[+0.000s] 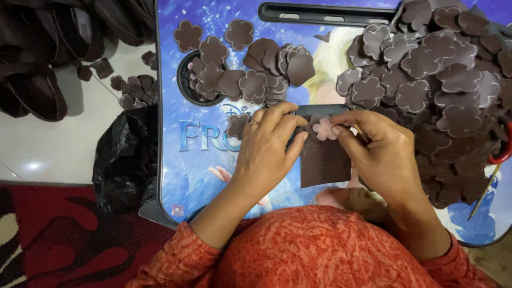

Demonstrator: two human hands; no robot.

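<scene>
My left hand and my right hand meet over a small blue lap table. Together they pinch a small pink flower-shaped piece against the top of a dark brown rectangular strip. My left hand wears a ring and its fingers curl over the strip's upper left corner. My right thumb and forefinger press the flower from the right. A large heap of dark brown flower cut-outs lies right of my hands, and a smaller pile lies above my left hand.
A round cup recess in the table holds several cut-outs. A black plastic bag sits left of the table on a pale floor. Dark shoe-like pieces lie top left. Red-handled scissors show at the right edge. A red rug lies below.
</scene>
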